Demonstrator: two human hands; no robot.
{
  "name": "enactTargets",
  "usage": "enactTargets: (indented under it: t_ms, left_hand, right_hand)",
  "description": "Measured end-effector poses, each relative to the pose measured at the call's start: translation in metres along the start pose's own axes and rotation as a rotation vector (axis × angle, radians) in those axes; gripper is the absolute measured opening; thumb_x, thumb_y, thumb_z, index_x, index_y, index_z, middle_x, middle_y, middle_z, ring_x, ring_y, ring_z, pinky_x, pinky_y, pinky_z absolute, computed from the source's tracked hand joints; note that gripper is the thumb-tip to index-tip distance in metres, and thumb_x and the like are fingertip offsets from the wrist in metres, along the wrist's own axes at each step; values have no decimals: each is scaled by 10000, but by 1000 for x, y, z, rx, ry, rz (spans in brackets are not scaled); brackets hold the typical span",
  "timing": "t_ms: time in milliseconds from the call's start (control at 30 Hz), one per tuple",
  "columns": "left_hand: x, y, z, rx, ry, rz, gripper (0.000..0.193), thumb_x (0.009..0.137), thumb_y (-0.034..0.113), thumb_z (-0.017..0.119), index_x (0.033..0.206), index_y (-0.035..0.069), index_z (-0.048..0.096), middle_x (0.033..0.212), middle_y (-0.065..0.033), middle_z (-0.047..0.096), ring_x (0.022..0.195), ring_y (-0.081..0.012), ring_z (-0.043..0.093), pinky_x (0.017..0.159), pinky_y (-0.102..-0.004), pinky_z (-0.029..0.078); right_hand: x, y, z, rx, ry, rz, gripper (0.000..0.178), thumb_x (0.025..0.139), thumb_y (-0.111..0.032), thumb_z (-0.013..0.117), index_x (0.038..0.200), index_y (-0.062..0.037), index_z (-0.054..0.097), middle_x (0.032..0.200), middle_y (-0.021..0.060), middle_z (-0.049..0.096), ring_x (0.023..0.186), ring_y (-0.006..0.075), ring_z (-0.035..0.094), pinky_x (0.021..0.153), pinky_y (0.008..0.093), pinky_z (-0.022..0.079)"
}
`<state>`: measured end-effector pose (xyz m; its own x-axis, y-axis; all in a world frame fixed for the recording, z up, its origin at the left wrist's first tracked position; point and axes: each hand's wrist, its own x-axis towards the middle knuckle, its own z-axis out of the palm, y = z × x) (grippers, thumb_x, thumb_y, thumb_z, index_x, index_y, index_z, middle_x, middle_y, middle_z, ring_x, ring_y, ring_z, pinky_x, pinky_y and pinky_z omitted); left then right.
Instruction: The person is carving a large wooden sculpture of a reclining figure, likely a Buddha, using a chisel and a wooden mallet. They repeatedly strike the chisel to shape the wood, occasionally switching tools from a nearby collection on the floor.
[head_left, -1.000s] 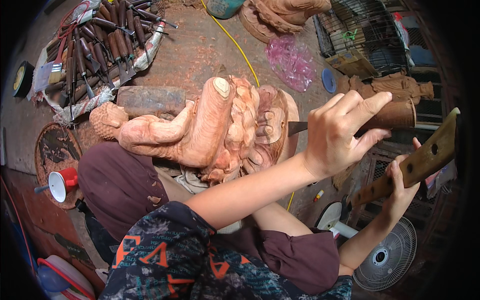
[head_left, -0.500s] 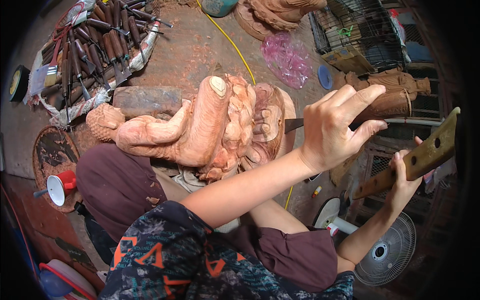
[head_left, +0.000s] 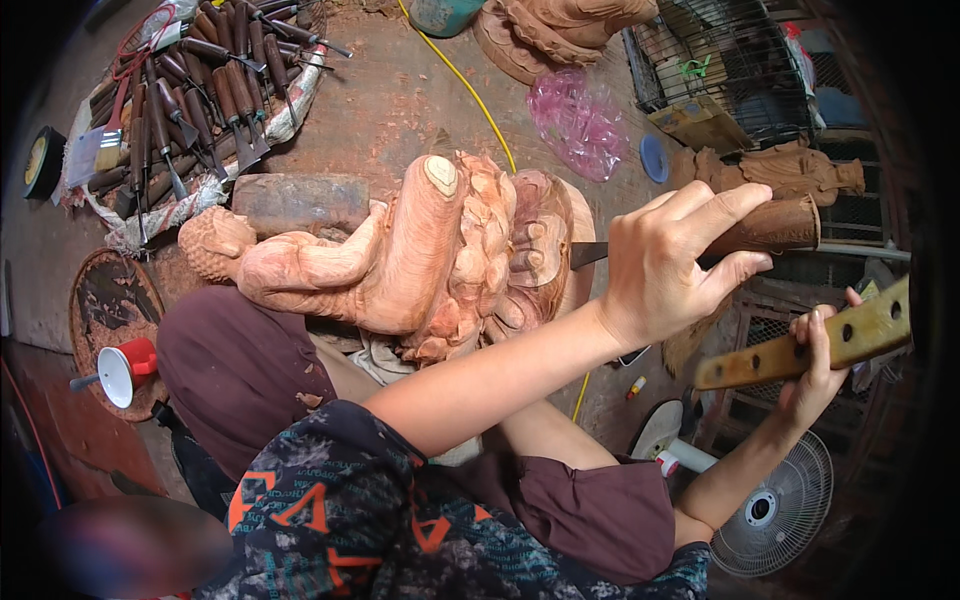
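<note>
A reddish wood carving of a figure (head_left: 398, 265) lies on its side across my lap, its curly head to the left and its layered base to the right. My left hand (head_left: 665, 245) is closed around a chisel with a thick brown handle (head_left: 775, 228). The dark chisel blade (head_left: 588, 254) points left and meets the carving's base, though its very tip is hard to make out. Farther right, my right hand (head_left: 815, 365) grips a flat yellowish-brown bar with round holes (head_left: 862, 328). That bar is apart from the chisel handle.
Many wooden-handled chisels (head_left: 215, 95) fill a tray at the far left. Near my left knee are a red-and-white enamel mug (head_left: 125, 370) and a basket of shavings (head_left: 85, 285). A fan (head_left: 770, 505) stands at the lower right. A yellow cord (head_left: 460, 75) crosses the floor beside pink plastic (head_left: 580, 120).
My right hand has turned the holed bar to a flatter tilt, its outer end dropping. The left hand and chisel stay against the carving. The whole view shifts slightly.
</note>
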<state>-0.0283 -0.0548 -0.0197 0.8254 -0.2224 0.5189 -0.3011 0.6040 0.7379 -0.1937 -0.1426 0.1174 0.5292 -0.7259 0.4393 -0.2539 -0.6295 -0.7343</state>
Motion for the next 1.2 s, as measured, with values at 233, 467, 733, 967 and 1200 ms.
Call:
enactTargets:
  t_ms: [233, 467, 733, 967, 1200]
  left_hand:
    - [-2, 0, -2, -31, -37, 15, 502, 705, 242, 793, 1163, 113, 634, 733, -80, 585, 605, -224, 589, 537, -317, 456]
    - [-6, -4, -10, 8, -92, -22, 496, 729, 354, 774, 1136, 103, 643, 730, -87, 591, 605, -239, 597, 535, -327, 463]
    - [-5, 12, -23, 281, -292, 280, 466, 667, 356, 781, 1059, 129, 667, 725, -46, 592, 627, -212, 601, 539, -329, 473]
    - [-3, -4, -12, -68, -141, 99, 504, 591, 214, 836, 1046, 94, 654, 775, -78, 637, 657, -242, 626, 581, -326, 495]
    - [-1, -9, -9, -129, -82, 76, 436, 621, 212, 827, 986, 62, 643, 791, -98, 642, 674, -258, 634, 612, -322, 497]
  right_hand:
    - [-12, -10, 9, -253, -21, -9, 488, 828, 30, 607, 1289, -11, 452, 857, 4, 492, 730, 68, 457, 688, 201, 392]
    - [-22, 1, 19, -442, -134, -84, 439, 801, 87, 602, 1216, -15, 496, 879, 13, 512, 737, 75, 465, 693, 210, 400]
    - [-33, 17, 15, -426, -141, -27, 470, 780, 42, 660, 1215, 9, 486, 929, 29, 553, 829, 121, 542, 777, 261, 456]
    - [-30, 4, 26, -63, -24, 37, 522, 797, 43, 603, 1282, -7, 415, 841, 33, 501, 691, 81, 479, 649, 212, 410]
    - [-27, -1, 21, -371, -53, -43, 447, 829, 33, 630, 1244, -1, 469, 886, 11, 529, 794, 78, 495, 739, 217, 403]
